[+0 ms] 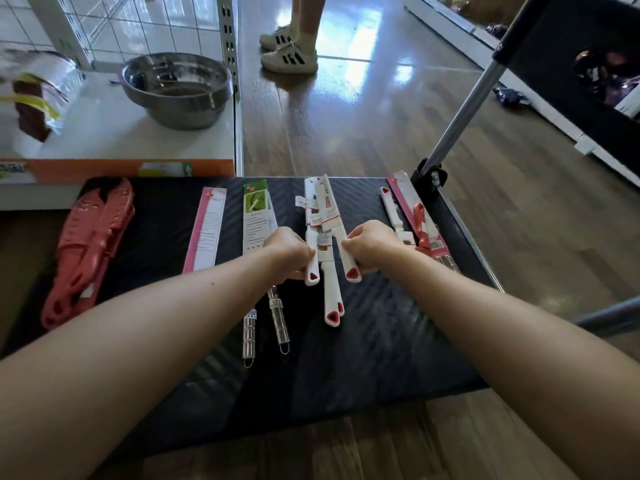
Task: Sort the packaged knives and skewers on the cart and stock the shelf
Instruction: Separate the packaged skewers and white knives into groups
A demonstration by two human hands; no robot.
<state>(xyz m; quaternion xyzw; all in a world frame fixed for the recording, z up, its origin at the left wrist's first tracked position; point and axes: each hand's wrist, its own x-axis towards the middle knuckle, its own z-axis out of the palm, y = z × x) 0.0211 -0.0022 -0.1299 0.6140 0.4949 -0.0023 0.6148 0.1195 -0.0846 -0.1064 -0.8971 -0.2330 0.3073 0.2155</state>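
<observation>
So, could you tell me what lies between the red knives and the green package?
A pink-edged white package lies between them, in the head view.

Stacked steel bowls (176,88); sneakers (289,57) on wood floor (381,133).

Glossy wood-plank floor (381,133), white tiled wall (156,26), bright light reflections

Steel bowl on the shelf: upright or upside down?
Upright: the steel bowl rests base-down on the white shelf, its opening facing up.
</observation>
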